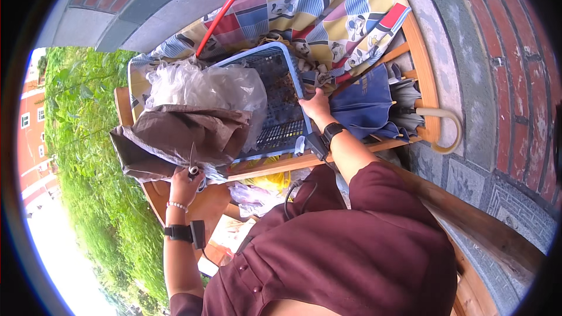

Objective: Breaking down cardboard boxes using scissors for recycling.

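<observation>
My left hand [186,186] is closed around a small pair of scissors [192,158], blade pointing away from me. It is beside a brown fabric bag or cloth [189,134], whose lower edge meets the fingers. Crumpled clear plastic bags [210,85] lie behind the brown piece, partly over a blue plastic basket [295,68]. At the basket's right side, my right hand [316,105] grips its rim. Small pale brown bits [285,83], too small to identify, lie inside the basket. The basket rests on a wooden bench or chair.
Behind is a patterned cloth [281,8], with a red hose or pole [228,2] crossing it. Folded blue [362,101] and grey umbrellas lie right, near a curved handle [454,129]. A wooden rail [474,219] runs at lower right. Plastic bags [259,193] and a box [228,235] are below.
</observation>
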The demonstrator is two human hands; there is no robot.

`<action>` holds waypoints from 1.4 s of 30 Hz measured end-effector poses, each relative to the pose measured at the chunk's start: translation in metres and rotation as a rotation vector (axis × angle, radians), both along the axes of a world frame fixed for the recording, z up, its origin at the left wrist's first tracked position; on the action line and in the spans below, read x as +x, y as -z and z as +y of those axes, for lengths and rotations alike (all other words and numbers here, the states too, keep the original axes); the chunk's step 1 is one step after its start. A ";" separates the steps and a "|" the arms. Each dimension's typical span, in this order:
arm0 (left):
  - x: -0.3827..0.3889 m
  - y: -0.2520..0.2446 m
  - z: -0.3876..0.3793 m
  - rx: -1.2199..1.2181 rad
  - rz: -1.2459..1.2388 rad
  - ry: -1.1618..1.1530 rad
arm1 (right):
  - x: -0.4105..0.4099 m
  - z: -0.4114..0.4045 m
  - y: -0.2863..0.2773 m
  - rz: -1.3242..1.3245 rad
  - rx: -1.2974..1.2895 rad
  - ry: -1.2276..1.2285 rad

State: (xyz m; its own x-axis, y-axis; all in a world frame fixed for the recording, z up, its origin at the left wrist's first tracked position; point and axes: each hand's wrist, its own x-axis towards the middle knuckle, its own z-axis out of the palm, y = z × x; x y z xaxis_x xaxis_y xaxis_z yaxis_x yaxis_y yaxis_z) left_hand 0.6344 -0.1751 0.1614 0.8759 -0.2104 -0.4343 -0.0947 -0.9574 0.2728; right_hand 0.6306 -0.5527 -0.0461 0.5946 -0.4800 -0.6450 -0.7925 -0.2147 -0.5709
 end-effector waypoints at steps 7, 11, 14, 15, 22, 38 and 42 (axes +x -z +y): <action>-0.025 -0.080 0.001 -0.225 -0.326 -0.142 | 0.003 0.022 0.029 0.098 0.173 -0.275; -0.050 -0.093 0.031 -0.305 -0.280 -0.425 | -0.005 -0.020 -0.013 0.257 -0.255 -0.838; -0.071 -0.094 0.050 -0.286 -0.333 -0.392 | -0.033 -0.073 0.007 0.303 -0.932 -1.009; -0.082 -0.095 0.055 -0.277 -0.340 -0.420 | -0.034 -0.088 -0.011 0.465 -0.900 -1.059; -0.162 -0.079 0.107 -0.297 -0.303 -0.682 | -0.070 -0.159 0.014 0.985 -0.586 -0.754; -0.260 -0.061 0.126 -0.336 -0.216 -1.102 | -0.084 -0.147 -0.007 0.621 -0.612 -1.179; -0.254 -0.051 0.133 -0.252 -0.212 -1.052 | -0.017 -0.146 -0.034 0.646 -0.711 -1.386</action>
